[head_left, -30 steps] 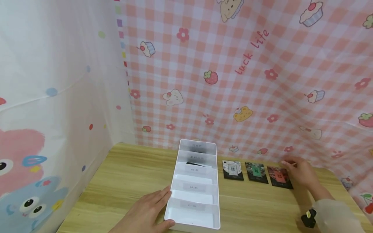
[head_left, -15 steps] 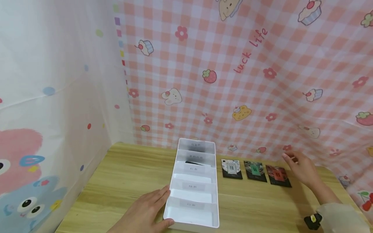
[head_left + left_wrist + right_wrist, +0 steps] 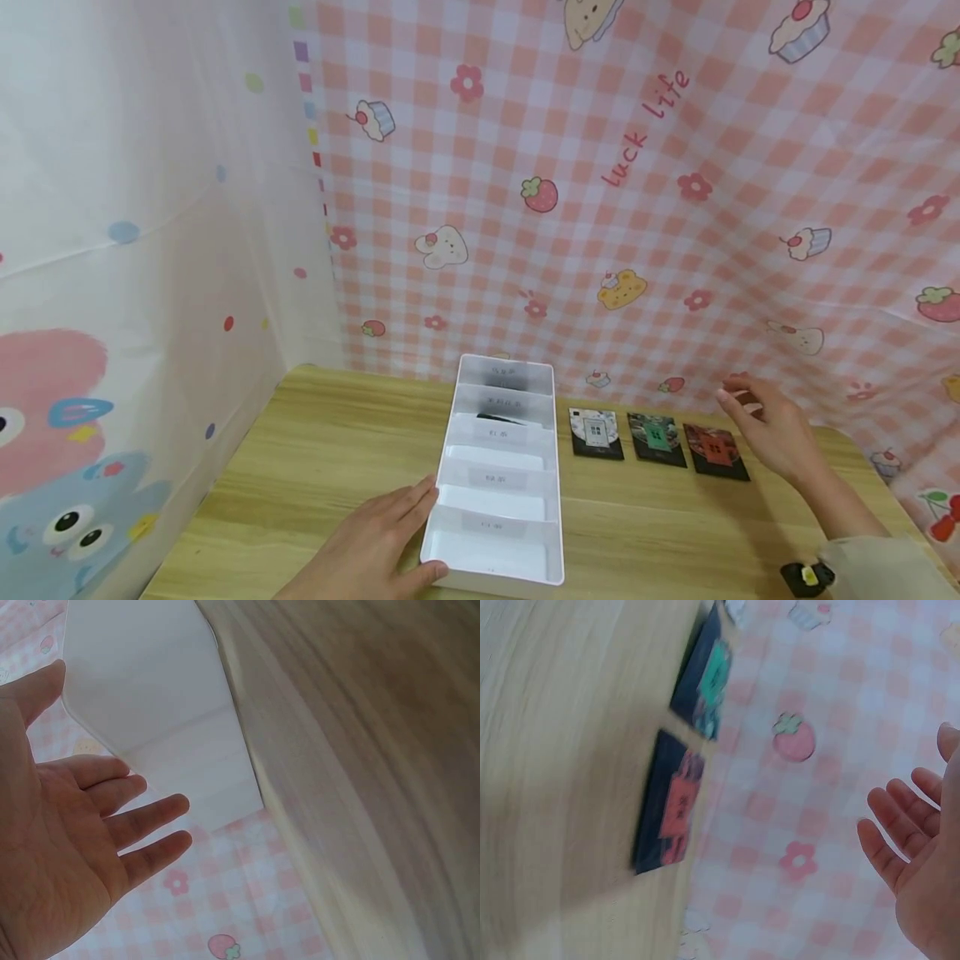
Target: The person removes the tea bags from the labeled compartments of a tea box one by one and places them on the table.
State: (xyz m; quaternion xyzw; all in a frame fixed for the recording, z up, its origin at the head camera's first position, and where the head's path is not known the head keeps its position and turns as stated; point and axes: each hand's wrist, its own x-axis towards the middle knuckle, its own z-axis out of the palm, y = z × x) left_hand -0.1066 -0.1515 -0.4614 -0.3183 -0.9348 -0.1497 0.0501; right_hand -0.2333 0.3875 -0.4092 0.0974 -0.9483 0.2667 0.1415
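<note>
My left hand (image 3: 375, 533) rests against the left side of a long white divided box (image 3: 558, 500), thumb at the near corner; its fingers (image 3: 150, 821) are spread along the wall in the left wrist view. The box has several labelled compartments in a row, and a dark flat piece (image 3: 502, 418) lies in one toward the back. Empty and relaxed, my right hand (image 3: 772, 429) hovers just right of a red-and-black sachet (image 3: 716, 452). Left of that one lie a green-and-black sachet (image 3: 657, 439) and a white-and-black sachet (image 3: 596, 433), all flat on the table.
A pink checked cloth (image 3: 480, 167) hangs right behind the wooden table (image 3: 645, 542), and a white cartoon cloth (image 3: 172, 250) closes off the left. A small black object with a yellow mark (image 3: 804, 577) is by the right sleeve.
My right hand has lifted away from the far edge of the red-and-black sachet, and its fingers have loosened. The left hand and the box stay in place.
</note>
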